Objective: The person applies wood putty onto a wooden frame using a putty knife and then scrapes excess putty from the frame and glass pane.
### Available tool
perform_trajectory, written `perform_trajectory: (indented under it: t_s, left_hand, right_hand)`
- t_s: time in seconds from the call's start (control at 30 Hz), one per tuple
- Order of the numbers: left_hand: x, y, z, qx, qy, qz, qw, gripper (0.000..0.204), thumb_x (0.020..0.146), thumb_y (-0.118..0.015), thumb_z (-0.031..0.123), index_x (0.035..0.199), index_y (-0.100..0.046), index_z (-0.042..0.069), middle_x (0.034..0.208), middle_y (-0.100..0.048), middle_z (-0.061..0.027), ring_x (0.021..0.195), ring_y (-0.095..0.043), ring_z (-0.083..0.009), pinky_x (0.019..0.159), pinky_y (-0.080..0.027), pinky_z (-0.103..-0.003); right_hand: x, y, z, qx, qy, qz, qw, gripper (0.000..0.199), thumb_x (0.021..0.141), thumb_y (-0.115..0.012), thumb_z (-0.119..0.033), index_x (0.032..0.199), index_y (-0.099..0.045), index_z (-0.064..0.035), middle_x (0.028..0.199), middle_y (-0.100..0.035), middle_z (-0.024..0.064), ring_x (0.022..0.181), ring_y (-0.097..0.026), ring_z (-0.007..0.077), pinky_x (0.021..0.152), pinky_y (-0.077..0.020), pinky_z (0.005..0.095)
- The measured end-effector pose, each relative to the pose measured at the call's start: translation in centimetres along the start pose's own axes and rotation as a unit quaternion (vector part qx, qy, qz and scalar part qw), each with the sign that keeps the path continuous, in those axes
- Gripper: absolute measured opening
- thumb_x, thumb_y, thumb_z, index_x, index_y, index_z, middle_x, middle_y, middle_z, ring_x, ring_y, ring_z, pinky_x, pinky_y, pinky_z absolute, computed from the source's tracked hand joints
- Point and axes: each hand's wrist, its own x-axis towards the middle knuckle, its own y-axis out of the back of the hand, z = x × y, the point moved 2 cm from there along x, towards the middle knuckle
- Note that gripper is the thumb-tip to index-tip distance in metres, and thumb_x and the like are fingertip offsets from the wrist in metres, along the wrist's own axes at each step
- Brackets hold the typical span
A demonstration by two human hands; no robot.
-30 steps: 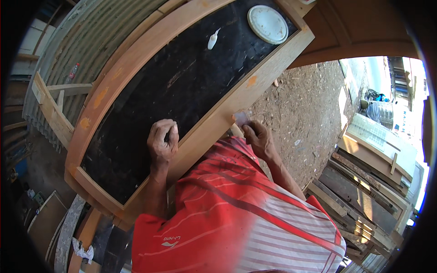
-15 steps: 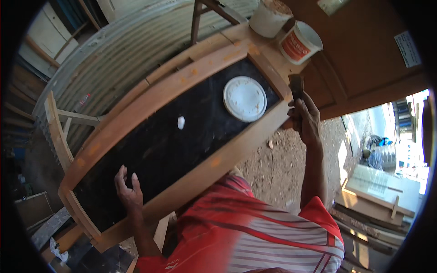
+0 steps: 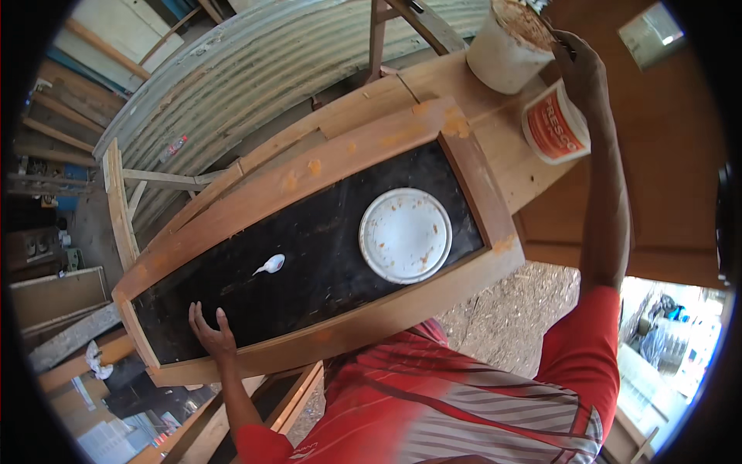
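Observation:
A wooden panel frame (image 3: 371,298) with a curved far side lies in front of me, orange-brown filler patches on its wood. Over its black inner panel (image 3: 309,301), near the left end, my left hand (image 3: 212,334) is open with fingers apart, holding nothing. My right hand (image 3: 581,69) reaches to the far right, at the rim of a white bucket (image 3: 502,66) holding brownish paste. It is closed on a dark flat scraper, now mostly hidden by the fingers. A round white lid (image 3: 406,236) with brown smears and a small white plastic spoon (image 3: 272,264) rest on the black panel.
A second white bucket with an orange label (image 3: 553,127) stands beside the paste bucket on a wooden board (image 3: 495,147). Corrugated metal sheeting (image 3: 286,77) curves behind the frame. At right is a large brown wooden panel (image 3: 665,178); wood pieces lie at lower left.
My right hand has moved with the scraper from the frame's right corner up to the paste bucket. The view has shifted; my left hand stays open over the black panel.

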Motion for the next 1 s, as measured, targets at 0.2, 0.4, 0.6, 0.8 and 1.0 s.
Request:
perform_trajectory:
  t_s: [0.2,0.4,0.6,0.8,1.0]
  left_hand:
    - [0.2,-0.6,-0.7,-0.003,0.015,-0.012,1.000,0.055,0.106,-0.065,0.032,0.148,-0.054,-0.002,0.157,-0.050,-0.0247,0.146,-0.048,-0.0436,0.123,-0.039,-0.051]
    - [0.8,-0.2,0.6,0.035,0.017,-0.004,0.999,0.053,0.106,-0.064,0.030,0.149,-0.053,0.001,0.157,-0.051,-0.0234,0.145,-0.049,-0.0438,0.121,-0.040,-0.051]
    - [0.8,-0.8,1.1,0.060,0.013,-0.009,0.998,0.051,0.105,-0.065,0.026,0.149,-0.052,0.001,0.157,-0.050,-0.0234,0.144,-0.050,-0.0447,0.120,-0.041,-0.051]
    - [0.9,-0.7,0.9,0.061,0.007,-0.019,0.998,0.053,0.105,-0.064,0.025,0.151,-0.050,0.002,0.158,-0.048,-0.0237,0.144,-0.049,-0.0450,0.120,-0.041,-0.051]
    - [1.0,-0.7,0.9,0.081,0.012,-0.015,0.997,0.052,0.106,-0.062,0.025,0.151,-0.050,0.003,0.159,-0.048,-0.0229,0.145,-0.049,-0.0453,0.120,-0.041,-0.051]
  right_hand:
    - [11.3,-8.6,11.4,-0.129,0.074,-0.344,0.927,0.026,0.085,-0.071,-0.016,0.101,-0.078,0.0035,0.086,-0.074,0.0232,0.077,-0.071,0.0279,0.078,-0.0570,0.0432]
    - [13.2,-15.2,17.6,-0.061,0.033,-0.463,0.883,0.029,0.091,-0.074,-0.022,0.112,-0.078,-0.0018,0.095,-0.075,0.0066,0.085,-0.066,0.0154,0.080,-0.0560,0.0375]
    - [13.6,-17.5,22.1,-0.011,-0.035,-0.444,0.895,0.038,0.095,-0.070,-0.029,0.123,-0.073,-0.0036,0.107,-0.073,0.0079,0.096,-0.065,0.0164,0.087,-0.0542,0.0373]
    - [13.3,-18.2,25.1,0.064,-0.141,-0.415,0.897,0.047,0.099,-0.066,-0.036,0.134,-0.067,-0.0054,0.120,-0.070,0.0093,0.107,-0.063,0.0175,0.095,-0.0525,0.0371]
    - [12.5,-18.4,27.5,0.146,-0.245,-0.384,0.878,0.056,0.103,-0.062,-0.044,0.146,-0.062,-0.0072,0.133,-0.068,0.0106,0.118,-0.062,0.0186,0.102,-0.0508,0.0368]
